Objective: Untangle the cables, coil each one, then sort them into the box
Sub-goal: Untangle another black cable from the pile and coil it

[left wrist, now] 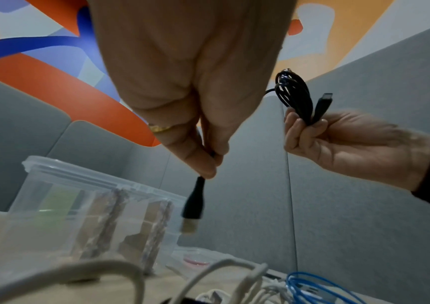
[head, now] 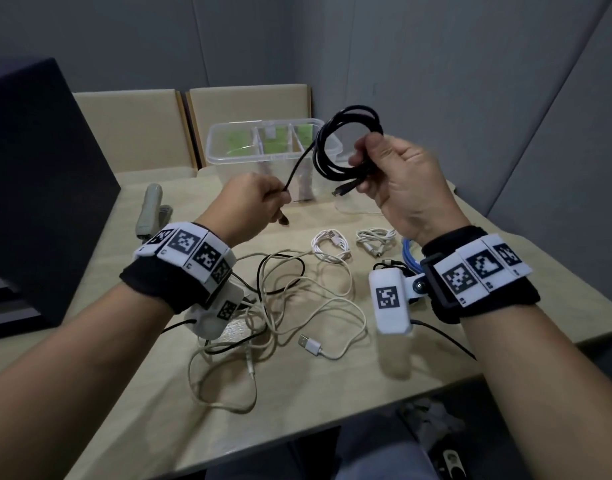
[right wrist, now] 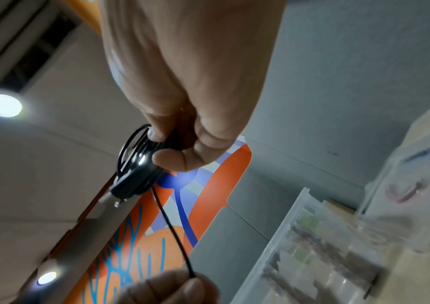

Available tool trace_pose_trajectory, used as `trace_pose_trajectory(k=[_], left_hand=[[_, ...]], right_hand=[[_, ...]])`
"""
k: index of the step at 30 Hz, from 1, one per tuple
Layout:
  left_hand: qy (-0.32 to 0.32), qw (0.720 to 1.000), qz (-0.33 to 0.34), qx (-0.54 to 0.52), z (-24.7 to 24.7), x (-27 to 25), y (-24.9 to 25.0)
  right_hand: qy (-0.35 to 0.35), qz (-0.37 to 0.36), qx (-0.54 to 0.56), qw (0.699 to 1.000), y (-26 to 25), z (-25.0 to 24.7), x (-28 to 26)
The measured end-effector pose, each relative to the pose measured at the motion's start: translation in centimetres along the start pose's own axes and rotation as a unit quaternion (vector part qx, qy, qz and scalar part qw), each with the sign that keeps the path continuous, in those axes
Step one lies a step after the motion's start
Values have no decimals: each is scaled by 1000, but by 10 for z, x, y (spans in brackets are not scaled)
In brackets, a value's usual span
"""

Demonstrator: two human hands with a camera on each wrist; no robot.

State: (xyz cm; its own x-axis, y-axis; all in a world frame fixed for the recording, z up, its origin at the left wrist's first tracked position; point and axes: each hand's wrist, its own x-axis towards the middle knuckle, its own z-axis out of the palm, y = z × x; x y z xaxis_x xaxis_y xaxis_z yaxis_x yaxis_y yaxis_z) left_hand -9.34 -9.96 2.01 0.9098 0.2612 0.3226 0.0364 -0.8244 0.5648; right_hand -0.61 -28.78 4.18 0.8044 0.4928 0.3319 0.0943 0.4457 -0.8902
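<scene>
A black cable (head: 346,140) is wound into a coil in the air above the table. My right hand (head: 384,174) pinches the coil's loops (right wrist: 141,156), with one plug (left wrist: 322,105) sticking out past the fingers. The cable's loose tail runs down to my left hand (head: 259,202), which pinches it just above the other plug (left wrist: 193,209). The clear plastic box (head: 228,133) with dividers stands behind the hands. A tangle of white and black cables (head: 280,306) lies on the table under my wrists.
Two small coiled white cables (head: 330,244) (head: 375,239) and a blue cable (head: 410,254) lie by my right wrist. The clear lid (head: 356,207) lies right of the box. A stapler (head: 148,209) sits at the left, beside a dark block (head: 38,188).
</scene>
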Motion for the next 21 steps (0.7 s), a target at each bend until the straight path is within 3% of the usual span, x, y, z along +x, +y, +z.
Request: trace_pose_trajectory(k=[3, 6, 10, 14, 17, 21], left_hand=[[27, 976, -73, -201, -2, 1, 5], [56, 906, -120, -403, -8, 0, 15], [44, 850, -126, -509, -11, -3, 26], [-23, 848, -124, -515, -2, -8, 32], [-85, 836, -151, -521, 4, -11, 39], [-128, 853, -144, -485, 7, -13, 44]], right_hand=[[-14, 24, -20, 999, 5, -3, -4], [-22, 62, -49, 997, 12, -2, -7], [-46, 88, -79, 992, 20, 0, -9], [-57, 92, -94, 990, 24, 4, -8], [-18, 76, -128, 989, 26, 6, -4], [5, 60, -156, 986, 26, 3, -2]])
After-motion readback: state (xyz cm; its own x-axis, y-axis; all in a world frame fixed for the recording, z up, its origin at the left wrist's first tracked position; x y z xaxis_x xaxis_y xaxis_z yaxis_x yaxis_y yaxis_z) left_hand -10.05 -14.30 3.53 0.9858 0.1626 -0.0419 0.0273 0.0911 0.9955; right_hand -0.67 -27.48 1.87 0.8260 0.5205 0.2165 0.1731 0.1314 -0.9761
